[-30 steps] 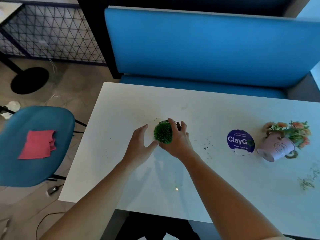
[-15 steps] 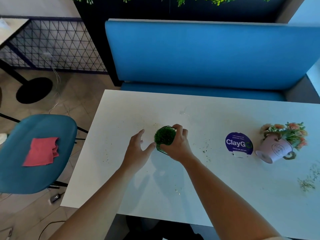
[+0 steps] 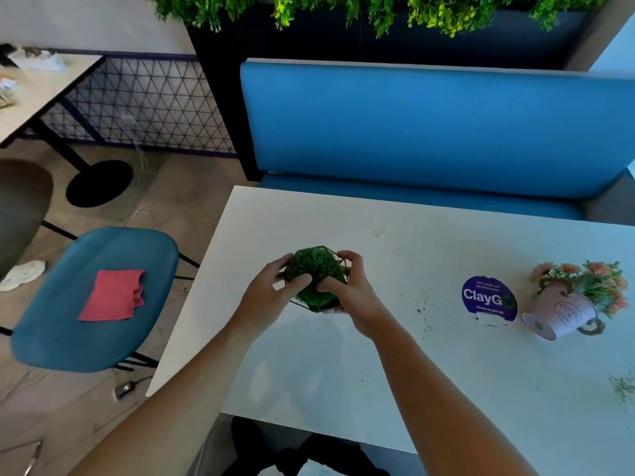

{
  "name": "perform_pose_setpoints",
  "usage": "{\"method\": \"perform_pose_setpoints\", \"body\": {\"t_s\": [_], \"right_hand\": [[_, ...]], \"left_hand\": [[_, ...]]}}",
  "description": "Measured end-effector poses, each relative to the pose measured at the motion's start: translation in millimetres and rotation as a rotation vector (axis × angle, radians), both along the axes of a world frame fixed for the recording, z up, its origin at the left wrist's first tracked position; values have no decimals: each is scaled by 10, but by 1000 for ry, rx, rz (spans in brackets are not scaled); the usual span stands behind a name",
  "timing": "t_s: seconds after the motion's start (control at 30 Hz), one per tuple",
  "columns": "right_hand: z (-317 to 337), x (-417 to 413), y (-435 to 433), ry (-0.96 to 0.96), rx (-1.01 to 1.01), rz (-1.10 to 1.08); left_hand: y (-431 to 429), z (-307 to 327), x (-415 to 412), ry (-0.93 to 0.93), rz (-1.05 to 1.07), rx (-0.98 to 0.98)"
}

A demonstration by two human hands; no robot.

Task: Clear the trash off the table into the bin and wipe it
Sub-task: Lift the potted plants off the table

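A small green grass plant in a wire-frame holder (image 3: 314, 273) is at the left middle of the white table (image 3: 343, 365). My left hand (image 3: 266, 298) grips its left side and my right hand (image 3: 347, 290) grips its right side, thumbs on the grass. Dark crumbs (image 3: 423, 305) lie scattered to the right of it, and more greenish debris (image 3: 623, 386) sits near the right edge. A red cloth (image 3: 111, 295) lies on the blue chair (image 3: 68, 338) to the left of the table. No bin is in view.
A purple round sign (image 3: 488, 298) and a pink flower pot lying on its side (image 3: 563, 312) are at the right of the table. A blue bench (image 3: 429, 132) stands behind it. Another table (image 3: 31, 94) stands far left; cables lie on the floor.
My left hand has closed onto the plant, so both hands now hold it. The camera has tilted up, showing more of the bench and hanging greenery.
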State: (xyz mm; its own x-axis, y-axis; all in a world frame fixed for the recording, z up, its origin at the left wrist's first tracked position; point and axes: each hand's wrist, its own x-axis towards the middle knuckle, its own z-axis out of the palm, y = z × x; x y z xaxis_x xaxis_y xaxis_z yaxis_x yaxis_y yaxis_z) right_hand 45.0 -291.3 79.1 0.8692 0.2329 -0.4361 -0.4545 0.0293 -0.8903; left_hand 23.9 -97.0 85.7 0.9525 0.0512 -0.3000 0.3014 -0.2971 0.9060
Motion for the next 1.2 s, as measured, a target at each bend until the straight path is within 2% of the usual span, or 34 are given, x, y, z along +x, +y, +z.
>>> {"method": "perform_pose_setpoints", "body": {"t_s": [0.13,0.37,0.67,0.9,1.2], "right_hand": [[117,28,246,33,80,35],[195,111,1026,17,82,132],[85,375,2831,-23,56,319],[-167,783,4297,-183,-111,561],[-809,1498,5774,-306,-409,832]], "left_hand": [[322,108,-86,-73,-19,10],[1140,86,-158,-128,13,71],[2967,49,-17,-133,55,121],[4487,-166,212,-73,142,230],[5828,-699,555,-73,179,383]]}}
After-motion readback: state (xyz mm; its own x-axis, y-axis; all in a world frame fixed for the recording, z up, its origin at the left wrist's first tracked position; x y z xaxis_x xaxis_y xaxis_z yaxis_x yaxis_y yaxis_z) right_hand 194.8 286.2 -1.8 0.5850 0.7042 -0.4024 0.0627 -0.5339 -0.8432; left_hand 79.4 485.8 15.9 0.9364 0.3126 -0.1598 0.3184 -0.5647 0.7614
